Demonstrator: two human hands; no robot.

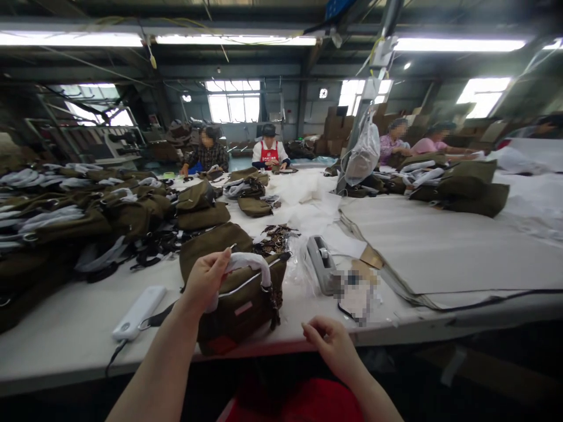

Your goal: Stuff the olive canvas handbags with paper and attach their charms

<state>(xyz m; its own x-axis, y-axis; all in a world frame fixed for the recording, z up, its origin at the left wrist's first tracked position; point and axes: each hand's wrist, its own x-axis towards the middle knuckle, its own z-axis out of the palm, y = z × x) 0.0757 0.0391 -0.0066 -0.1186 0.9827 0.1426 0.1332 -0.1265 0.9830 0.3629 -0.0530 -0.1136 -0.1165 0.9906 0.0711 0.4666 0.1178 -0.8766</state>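
An olive-green handbag stands at the near table edge, with a silver zip along its top and a small pink label on its front. White wrapping covers its handle. My left hand is closed around the left part of that handle. To the right of the bag, my right hand hovers by the table edge, apart from the bag. Its fingers are curled in, and nothing shows between them. Dark patterned trim hangs from the bag's right side. A strap runs out from its left.
A white device with a cable lies left; a grey tool like a tape dispenser lies right. Small patterned pieces are heaped behind the bag. Bags pile up left, pale sheets lie right. Several people work across the table.
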